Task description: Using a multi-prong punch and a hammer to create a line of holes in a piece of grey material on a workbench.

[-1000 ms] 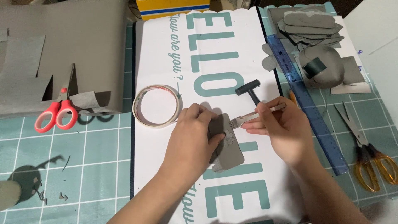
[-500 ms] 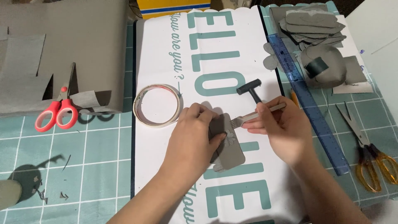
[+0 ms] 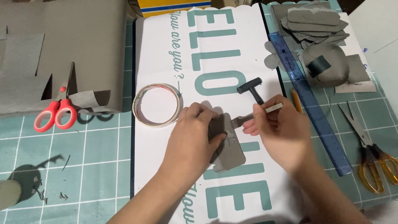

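Seen from above, the left hand (image 3: 191, 139) presses flat on a small grey leather piece (image 3: 227, 146) lying on a white printed sheet (image 3: 166, 166), pinning it so it cannot slide. The right hand (image 3: 278, 132) pinches a pronged metal punch (image 3: 253, 116), prongs touching the piece's far edge; a tape roll (image 3: 156, 105) lies left, a small mallet (image 3: 251, 88) just beyond

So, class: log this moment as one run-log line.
left hand: pins grey piece | right hand: holds pronged tool on piece | hammer: lying beside
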